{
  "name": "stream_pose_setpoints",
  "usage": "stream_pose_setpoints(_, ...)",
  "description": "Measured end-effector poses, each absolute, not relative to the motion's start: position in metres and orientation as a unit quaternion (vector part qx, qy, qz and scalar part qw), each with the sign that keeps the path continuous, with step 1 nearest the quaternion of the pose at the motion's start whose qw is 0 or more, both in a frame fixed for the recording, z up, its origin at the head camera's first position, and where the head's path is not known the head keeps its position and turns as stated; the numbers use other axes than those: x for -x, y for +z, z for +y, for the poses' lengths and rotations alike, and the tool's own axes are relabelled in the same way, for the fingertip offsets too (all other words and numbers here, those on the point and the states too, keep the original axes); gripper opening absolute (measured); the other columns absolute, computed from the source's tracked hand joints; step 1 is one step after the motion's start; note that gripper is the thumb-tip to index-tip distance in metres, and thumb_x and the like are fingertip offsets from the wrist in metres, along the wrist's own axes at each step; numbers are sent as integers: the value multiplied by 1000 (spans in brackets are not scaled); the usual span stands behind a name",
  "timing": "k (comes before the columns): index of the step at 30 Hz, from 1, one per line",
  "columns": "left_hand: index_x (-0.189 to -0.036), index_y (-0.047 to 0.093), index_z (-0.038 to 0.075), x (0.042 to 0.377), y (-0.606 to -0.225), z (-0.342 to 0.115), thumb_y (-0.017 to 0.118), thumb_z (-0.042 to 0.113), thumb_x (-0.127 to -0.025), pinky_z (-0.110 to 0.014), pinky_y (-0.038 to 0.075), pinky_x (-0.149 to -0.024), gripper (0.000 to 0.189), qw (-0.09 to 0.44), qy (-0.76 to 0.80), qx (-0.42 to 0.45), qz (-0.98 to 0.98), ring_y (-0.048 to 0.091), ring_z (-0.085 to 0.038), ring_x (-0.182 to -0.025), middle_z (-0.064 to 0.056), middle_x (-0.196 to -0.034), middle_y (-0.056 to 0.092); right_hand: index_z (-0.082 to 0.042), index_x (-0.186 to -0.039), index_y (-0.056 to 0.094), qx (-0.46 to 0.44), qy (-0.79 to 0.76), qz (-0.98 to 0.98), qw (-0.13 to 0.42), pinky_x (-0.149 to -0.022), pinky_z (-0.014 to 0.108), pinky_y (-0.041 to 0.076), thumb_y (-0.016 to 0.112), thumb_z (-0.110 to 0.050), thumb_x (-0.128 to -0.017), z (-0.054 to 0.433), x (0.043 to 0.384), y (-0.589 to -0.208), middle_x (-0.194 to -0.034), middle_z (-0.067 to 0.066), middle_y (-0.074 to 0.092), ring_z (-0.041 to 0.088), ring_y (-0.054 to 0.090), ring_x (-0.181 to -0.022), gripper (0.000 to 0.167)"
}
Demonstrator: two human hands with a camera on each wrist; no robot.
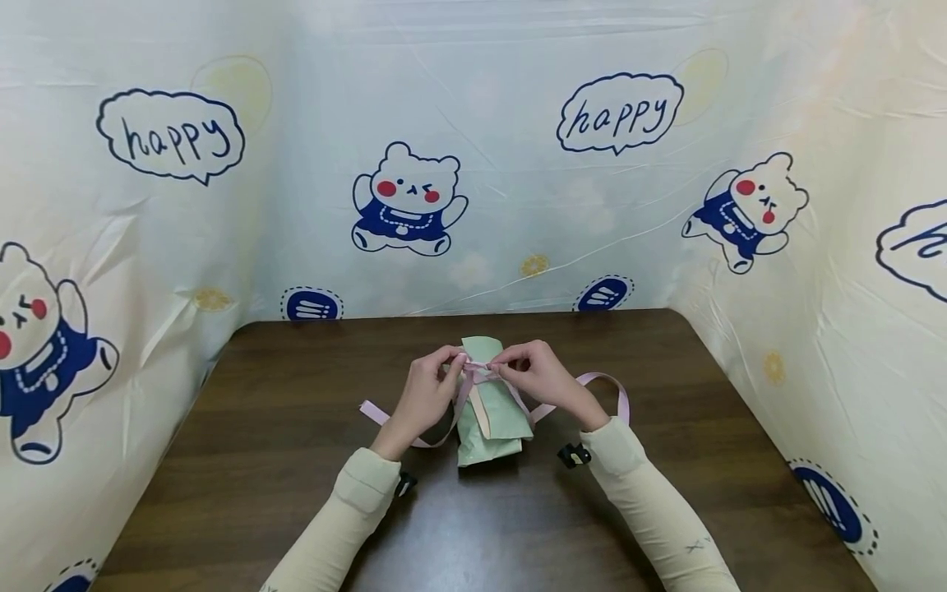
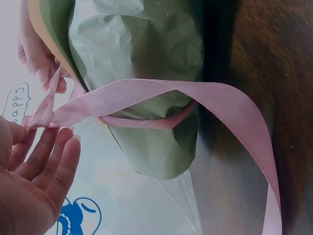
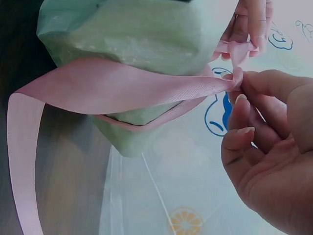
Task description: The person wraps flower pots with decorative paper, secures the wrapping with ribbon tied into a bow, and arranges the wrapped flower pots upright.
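Note:
A light green paper bag (image 1: 503,415) lies on the table, with a pale tan strip (image 1: 479,411) along its upper face. Pink ribbon (image 2: 234,105) loops around the bag's narrow part and crosses over it, its long tails trailing to both sides. My left hand (image 1: 425,390) pinches the ribbon between thumb and fingertips at the left of the crossing. On the other side my right hand (image 1: 546,378) pinches another part of the ribbon (image 3: 112,88) between thumb and index finger, the other fingers loosely bent. Whether the crossing is knotted, I cannot tell.
Dark brown wooden table (image 1: 266,493) lies beneath everything. A pale printed sheet (image 1: 510,164) with bears and lettering hangs around its back and sides. Small black devices (image 1: 574,455) sit at both wrists, below the cream sleeves (image 1: 651,501).

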State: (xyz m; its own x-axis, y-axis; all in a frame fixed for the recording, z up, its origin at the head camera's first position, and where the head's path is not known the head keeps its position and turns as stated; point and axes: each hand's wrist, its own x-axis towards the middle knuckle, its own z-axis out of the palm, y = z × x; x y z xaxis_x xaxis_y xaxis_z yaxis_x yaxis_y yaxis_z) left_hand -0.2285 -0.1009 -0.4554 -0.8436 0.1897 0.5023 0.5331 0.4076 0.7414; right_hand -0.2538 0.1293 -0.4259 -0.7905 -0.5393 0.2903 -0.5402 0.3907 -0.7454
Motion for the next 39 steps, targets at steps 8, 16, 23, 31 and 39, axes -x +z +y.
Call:
stream_pose_setpoints(8,-103,76,8,229,-457,-105,62,16,-102,-35,52,-62,16,211,-505,237,-803,55,-18,-66,-6,-101,73,-2,-103,78,-292,472,-831,45,-58,23,48,80,-2,-86,128,255,-425,-85,6,76,13,57,-64,17)
stream_pose_setpoints(16,-100,78,11,230,-458,-110,69,15,-98,-33,53,-66,10,191,-527,234,-794,60,-14,-75,-1,-94,72,-5,-100,80,-300,469,-829,43,-56,27,48,80,-3,-86,135,255,-420,-82,5,74,15,55,-63,14)
stream_pose_setpoints(23,-100,78,11,229,-460,-118,68,15,-98,-33,54,-67,11,187,-529,229,-795,63,-19,-75,-3,-96,74,-11,-100,81,-322,451,-831,33,-57,29,45,76,-4,-90,146,259,-422,-86,1,72,19,51,-64,13)
stream_pose_setpoints(31,-101,77,12,225,-461,-131,69,17,-98,-32,55,-70,10,166,-522,214,-809,63,-19,-75,-8,-97,74,-11,-101,82,-335,440,-833,14,-58,26,41,75,-5,-91,156,262,-430,-87,4,72,19,50,-65,13)
stream_pose_setpoints(39,-99,78,15,220,-464,-146,70,18,-98,-29,55,-71,9,143,-504,202,-828,64,-15,-78,-3,-94,75,-9,-102,81,-341,435,-833,-17,-59,26,43,76,-7,-91,162,258,-431,-90,7,73,26,52,-67,12)
